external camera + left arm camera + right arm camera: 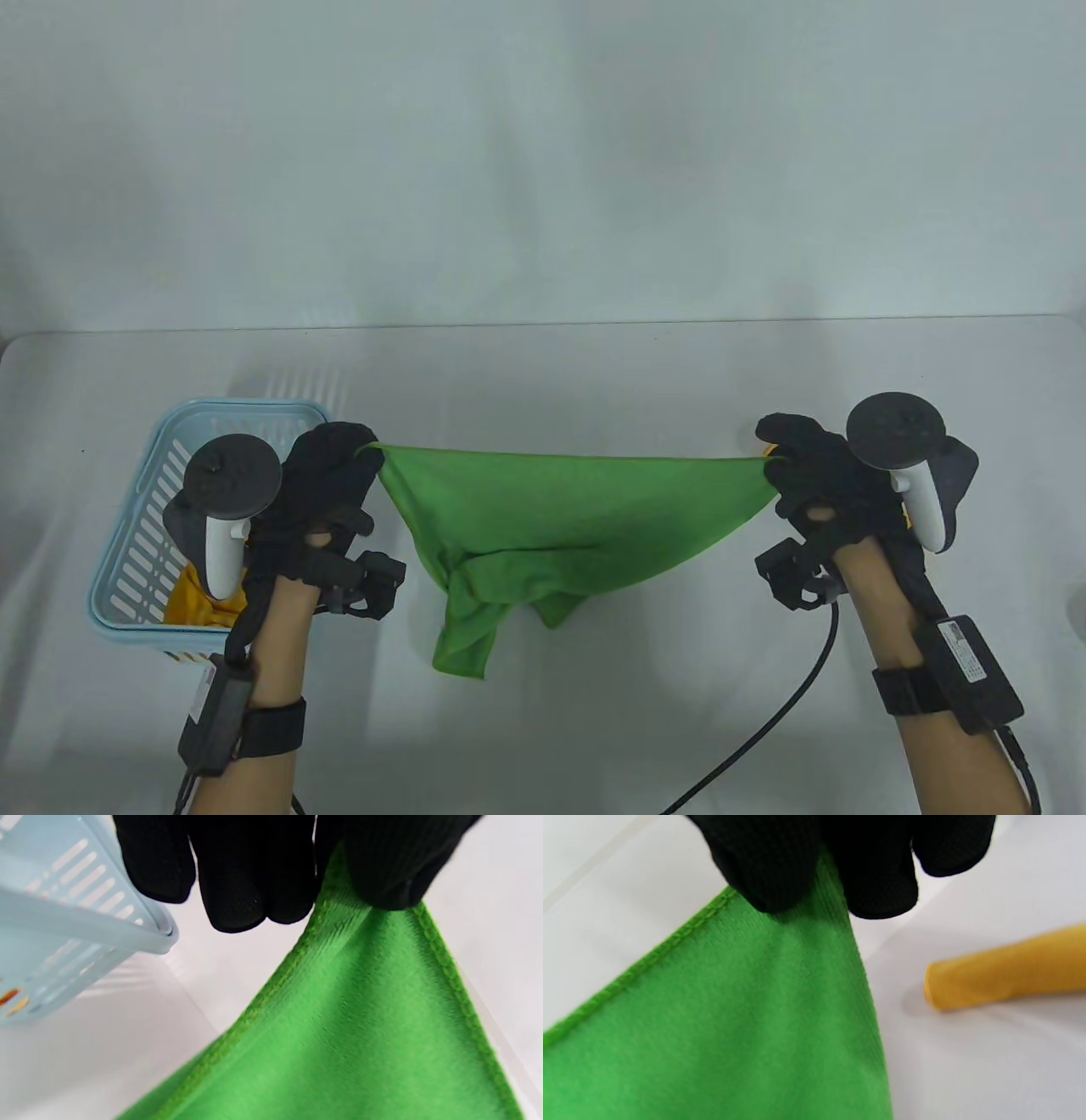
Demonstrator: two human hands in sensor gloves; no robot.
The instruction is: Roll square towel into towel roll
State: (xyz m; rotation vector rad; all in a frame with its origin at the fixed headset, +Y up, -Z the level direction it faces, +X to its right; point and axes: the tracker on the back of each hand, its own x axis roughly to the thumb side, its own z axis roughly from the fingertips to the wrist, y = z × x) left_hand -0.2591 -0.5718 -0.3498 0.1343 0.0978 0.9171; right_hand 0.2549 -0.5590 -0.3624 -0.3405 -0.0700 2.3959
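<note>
Currently the green towel is held up above the bench, stretched between the two hands. One upper corner is pinched by the left hand and the opposite upper corner by the right hand; in the wrist views the cloth is seen caught between thumb and fingertips of each glove, so both hands are closed on the towel.

The top edge is drawn nearly taut, while the lower part sags and is bunched into folds, with one loose corner hanging down towards the bench.

From this drape the cloth is judged to be light, thin and thoroughly limp, with no stiffness of its own. A soft, fleecy microfibre face and a stitched hem are shown in the wrist views, so the surface is likely to grip the gloves rather than slip. Nothing fragile is involved.

A hold at the hemmed corners is judged best, since there the fabric is firmest and the square can be spread flat. The folds in the lower half would need to be shaken or smoothed out on the bench before rolling, and even pressure across the width would be required, as a limp cloth is apt to roll crooked or loose.

A pale blue basket holding yellow cloth stands beside the left hand, and a yellow towel roll lies near the right hand.
</note>
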